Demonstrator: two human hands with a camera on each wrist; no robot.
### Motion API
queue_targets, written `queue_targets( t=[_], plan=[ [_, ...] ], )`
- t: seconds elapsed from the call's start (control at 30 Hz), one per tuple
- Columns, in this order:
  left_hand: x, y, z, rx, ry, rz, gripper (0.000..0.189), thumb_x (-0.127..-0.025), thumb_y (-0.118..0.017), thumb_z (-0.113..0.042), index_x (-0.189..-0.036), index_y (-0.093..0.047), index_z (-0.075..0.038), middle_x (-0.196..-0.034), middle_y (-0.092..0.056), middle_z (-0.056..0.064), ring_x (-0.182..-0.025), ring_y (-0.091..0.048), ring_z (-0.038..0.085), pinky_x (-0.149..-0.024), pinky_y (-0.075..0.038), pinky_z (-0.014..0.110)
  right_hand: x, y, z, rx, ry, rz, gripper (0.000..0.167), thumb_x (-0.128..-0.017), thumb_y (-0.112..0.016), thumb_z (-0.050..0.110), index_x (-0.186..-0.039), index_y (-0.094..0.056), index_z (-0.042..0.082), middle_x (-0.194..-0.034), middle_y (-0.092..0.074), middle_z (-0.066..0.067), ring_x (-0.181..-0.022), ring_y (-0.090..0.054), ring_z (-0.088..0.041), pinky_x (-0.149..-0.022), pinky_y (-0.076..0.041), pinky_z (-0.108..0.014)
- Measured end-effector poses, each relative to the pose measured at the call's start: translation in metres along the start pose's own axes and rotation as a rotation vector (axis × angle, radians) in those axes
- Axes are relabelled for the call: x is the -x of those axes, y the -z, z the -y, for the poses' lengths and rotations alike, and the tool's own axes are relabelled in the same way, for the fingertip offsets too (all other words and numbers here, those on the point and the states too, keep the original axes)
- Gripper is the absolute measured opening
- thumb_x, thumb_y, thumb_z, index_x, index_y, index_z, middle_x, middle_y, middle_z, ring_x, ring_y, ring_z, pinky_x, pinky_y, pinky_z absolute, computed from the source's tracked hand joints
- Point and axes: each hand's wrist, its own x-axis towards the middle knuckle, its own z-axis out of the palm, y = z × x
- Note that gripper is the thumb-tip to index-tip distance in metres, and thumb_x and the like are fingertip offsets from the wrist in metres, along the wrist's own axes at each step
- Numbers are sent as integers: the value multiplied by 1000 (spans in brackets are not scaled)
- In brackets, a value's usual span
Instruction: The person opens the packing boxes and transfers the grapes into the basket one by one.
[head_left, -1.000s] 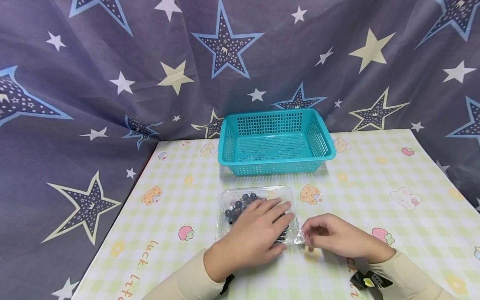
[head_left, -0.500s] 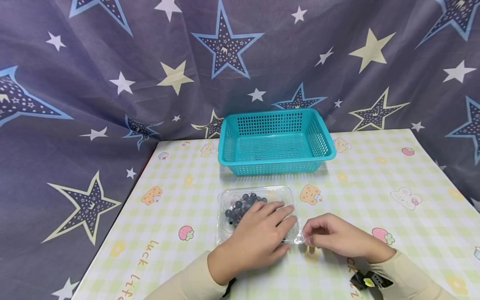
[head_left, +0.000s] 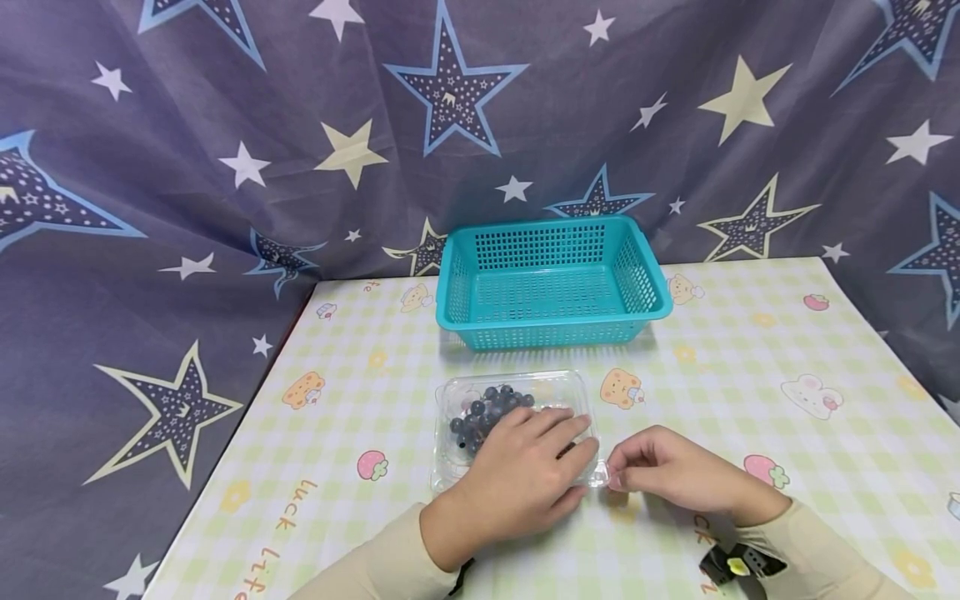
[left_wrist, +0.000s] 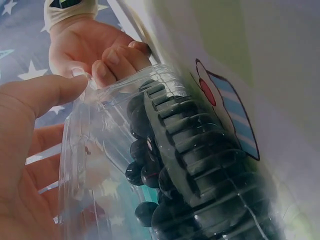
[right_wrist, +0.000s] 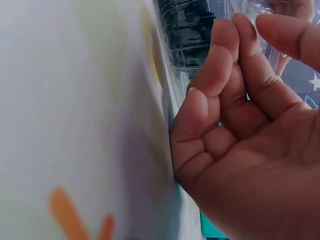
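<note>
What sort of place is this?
Perhaps an indoor corner arranged for tabletop work: a dark purple, star-printed fabric curtain hangs behind a pale, green-checked table bearing a turquoise rectangular plastic basket and a clear plastic box of dark round berries.

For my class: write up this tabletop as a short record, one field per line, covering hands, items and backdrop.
Left hand: palm down over the clear box
Right hand: fingers at the box's near right corner; whether they pinch it is unclear
Contents: dark round berries
Basket: teal, perforated, beyond the box, not touching it
Tablecloth: checked, with cartoon prints
Backdrop: dark cloth with stars
</note>
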Motion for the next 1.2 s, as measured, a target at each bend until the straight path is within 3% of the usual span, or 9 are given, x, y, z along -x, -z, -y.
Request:
queue_targets(
  t=[0.33, 1.2],
  plan=[
    [0, -2, -2, -25, -19, -32, 45, -88, -72, -51, -122, -71, -22, -132, -71, 2, -122, -67, 21, -88, -56, 37, 0, 1, -2, -23, -48, -1, 16, -96, -63, 10, -96, -77, 5, -89, -76, -12, -79, -61, -6, -76, -51, -24],
    [1, -3, 0, -4, -21, -42, 42, -91, -71, -47, -123, -73, -21, -133, -71, 2, -121, -69, 21, -91, -58, 36, 0, -1, 0, -38, -58, -22, 17, -96, -61, 9, -96, -77, 3, -89, -76, -15, -80, -63, -8, -76, -51, -24]
  ],
)
